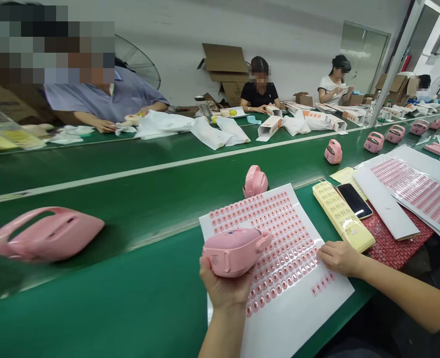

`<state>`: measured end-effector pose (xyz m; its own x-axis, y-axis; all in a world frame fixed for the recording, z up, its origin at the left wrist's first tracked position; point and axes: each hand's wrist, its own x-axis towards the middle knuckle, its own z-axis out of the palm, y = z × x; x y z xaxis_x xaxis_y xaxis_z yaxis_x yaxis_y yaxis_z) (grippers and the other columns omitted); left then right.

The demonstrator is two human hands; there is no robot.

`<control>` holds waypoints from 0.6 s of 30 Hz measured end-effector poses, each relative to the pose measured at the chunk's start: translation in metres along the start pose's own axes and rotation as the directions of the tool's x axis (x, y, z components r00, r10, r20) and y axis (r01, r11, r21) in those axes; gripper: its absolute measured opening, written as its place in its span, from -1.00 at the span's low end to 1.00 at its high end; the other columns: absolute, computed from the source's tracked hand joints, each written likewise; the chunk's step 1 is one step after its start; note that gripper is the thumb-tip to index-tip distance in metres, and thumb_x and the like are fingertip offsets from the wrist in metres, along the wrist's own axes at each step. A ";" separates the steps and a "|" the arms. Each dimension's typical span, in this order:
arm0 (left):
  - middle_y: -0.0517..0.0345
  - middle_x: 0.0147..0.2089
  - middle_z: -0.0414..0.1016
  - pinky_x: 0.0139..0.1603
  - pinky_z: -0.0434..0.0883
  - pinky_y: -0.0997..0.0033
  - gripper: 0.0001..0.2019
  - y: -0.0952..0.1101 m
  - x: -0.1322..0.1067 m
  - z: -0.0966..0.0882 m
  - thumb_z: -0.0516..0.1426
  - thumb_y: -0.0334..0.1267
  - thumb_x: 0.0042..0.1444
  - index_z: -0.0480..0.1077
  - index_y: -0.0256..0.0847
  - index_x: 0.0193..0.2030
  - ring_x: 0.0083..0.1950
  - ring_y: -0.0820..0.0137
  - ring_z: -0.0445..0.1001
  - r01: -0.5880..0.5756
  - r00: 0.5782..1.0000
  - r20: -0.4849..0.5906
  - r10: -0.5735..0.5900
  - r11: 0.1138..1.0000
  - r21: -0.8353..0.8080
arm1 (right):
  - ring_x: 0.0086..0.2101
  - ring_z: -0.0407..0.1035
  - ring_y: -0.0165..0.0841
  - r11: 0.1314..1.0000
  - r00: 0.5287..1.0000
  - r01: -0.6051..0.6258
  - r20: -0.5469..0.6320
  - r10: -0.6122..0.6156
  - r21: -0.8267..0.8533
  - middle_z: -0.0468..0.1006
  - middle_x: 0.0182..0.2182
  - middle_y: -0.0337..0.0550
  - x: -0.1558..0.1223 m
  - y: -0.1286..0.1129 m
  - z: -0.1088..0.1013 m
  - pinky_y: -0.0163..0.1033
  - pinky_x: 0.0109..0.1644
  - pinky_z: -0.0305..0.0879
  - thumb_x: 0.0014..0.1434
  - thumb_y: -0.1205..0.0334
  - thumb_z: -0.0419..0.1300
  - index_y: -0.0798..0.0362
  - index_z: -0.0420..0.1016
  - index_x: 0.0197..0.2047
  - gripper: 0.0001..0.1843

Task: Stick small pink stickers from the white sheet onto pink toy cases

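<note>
At lower centre, your left hand (228, 287) grips 1 rounded pink plastic device (235, 253), long axis left-right, over a white sheet of pink oval stickers (281, 330); your right hand (339, 257) touches the sheet's right edge, pinch unclear.

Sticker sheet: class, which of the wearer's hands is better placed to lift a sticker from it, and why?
Probably the right hand: its fingertips are at the end of the sticker rows on the sheet, while the left hand is occupied, holding a pink device.
</note>
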<state>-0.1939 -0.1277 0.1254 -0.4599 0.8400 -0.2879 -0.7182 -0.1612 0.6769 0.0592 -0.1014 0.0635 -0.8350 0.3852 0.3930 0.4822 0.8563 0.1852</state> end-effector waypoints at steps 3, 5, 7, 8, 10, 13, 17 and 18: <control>0.15 -0.15 0.51 -0.32 0.49 0.36 -0.53 0.008 0.005 -0.008 0.09 0.19 -0.20 0.42 -0.06 -0.21 -0.03 0.20 0.42 -0.044 0.998 0.046 0.047 0.996 -0.075 | -0.52 0.22 -0.38 0.999 0.996 -0.048 -0.081 0.047 -0.004 0.34 -0.58 -0.18 0.005 -0.002 0.005 -0.30 -0.50 0.09 0.17 0.45 -0.07 0.09 0.33 -0.49 -0.73; 0.17 -0.13 0.50 -0.31 0.47 0.44 -0.53 0.012 0.008 -0.014 0.09 0.19 -0.20 0.42 -0.05 -0.22 0.00 0.24 0.40 -0.090 0.994 0.050 0.096 0.989 -0.115 | -0.53 0.23 -0.38 0.993 0.985 -0.111 -0.131 0.114 0.035 0.34 -0.59 -0.18 0.012 -0.005 0.004 -0.30 -0.50 0.12 0.18 0.43 -0.06 0.09 0.33 -0.51 -0.72; 0.21 -0.10 0.49 -0.33 0.46 0.50 -0.55 0.014 0.011 -0.018 0.07 0.21 -0.17 0.41 0.00 -0.21 0.04 0.28 0.38 -0.127 0.991 0.020 0.131 0.983 -0.131 | -0.53 0.25 -0.39 0.967 0.952 -0.203 -0.199 0.233 0.156 0.36 -0.59 -0.18 0.024 -0.010 -0.001 -0.31 -0.49 0.18 0.19 0.41 -0.05 0.10 0.36 -0.48 -0.73; 0.22 -0.08 0.49 -0.35 0.45 0.51 -0.54 0.013 0.012 -0.020 0.06 0.23 -0.16 0.41 0.02 -0.21 0.04 0.28 0.38 -0.128 0.992 -0.010 0.128 0.983 -0.128 | -0.53 0.27 -0.39 0.935 0.924 -0.245 -0.231 0.306 0.257 0.37 -0.58 -0.17 0.031 -0.013 -0.005 -0.32 -0.48 0.22 0.20 0.39 -0.05 0.10 0.38 -0.46 -0.74; 0.20 -0.09 0.50 -0.37 0.45 0.48 -0.52 0.011 0.012 -0.020 0.03 0.28 -0.15 0.40 0.03 -0.20 0.03 0.26 0.39 -0.091 0.993 -0.079 0.082 0.990 -0.110 | -0.52 0.32 -0.42 0.818 0.851 -0.289 -0.259 0.458 0.498 0.42 -0.56 -0.18 0.050 -0.020 -0.015 -0.36 -0.47 0.28 0.20 0.36 -0.01 0.11 0.42 -0.40 -0.78; 0.14 -0.15 0.53 -0.36 0.48 0.38 -0.50 0.003 0.010 -0.018 0.02 0.28 -0.12 0.41 0.00 -0.18 -0.06 0.22 0.45 0.003 0.995 -0.103 -0.013 0.995 -0.098 | -0.50 0.41 -0.44 0.552 0.754 -0.247 -0.200 0.626 0.796 0.50 -0.53 -0.19 0.083 -0.036 -0.028 -0.39 -0.45 0.36 0.16 0.34 0.06 0.09 0.45 -0.37 -0.85; 0.12 -0.18 0.56 -0.19 0.50 0.27 -0.58 -0.008 0.007 -0.022 0.06 0.12 0.00 0.38 -0.05 -0.08 -0.12 0.27 0.49 0.077 0.996 0.055 -0.068 0.978 -0.192 | -0.45 0.50 -0.35 0.201 0.655 -0.126 -0.071 0.752 0.971 0.56 -0.48 -0.16 0.121 -0.054 -0.033 -0.31 -0.37 0.47 0.12 0.26 0.10 0.10 0.45 -0.36 -0.87; 0.10 -0.17 0.56 -0.16 0.49 0.26 -0.59 -0.010 0.007 -0.025 0.08 0.06 0.02 0.37 -0.07 -0.04 -0.12 0.26 0.50 0.094 0.992 0.109 -0.070 0.968 -0.232 | -0.44 0.51 -0.34 0.148 0.632 -0.107 -0.047 0.773 0.983 0.56 -0.48 -0.15 0.128 -0.057 -0.032 -0.28 -0.35 0.48 0.11 0.25 0.11 0.10 0.45 -0.36 -0.87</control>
<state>-0.2029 -0.1327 0.0998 -0.3492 0.9005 -0.2592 -0.8595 -0.1976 0.4714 -0.0669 -0.1119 0.1324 -0.1423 0.8895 0.4343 -0.1002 0.4235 -0.9003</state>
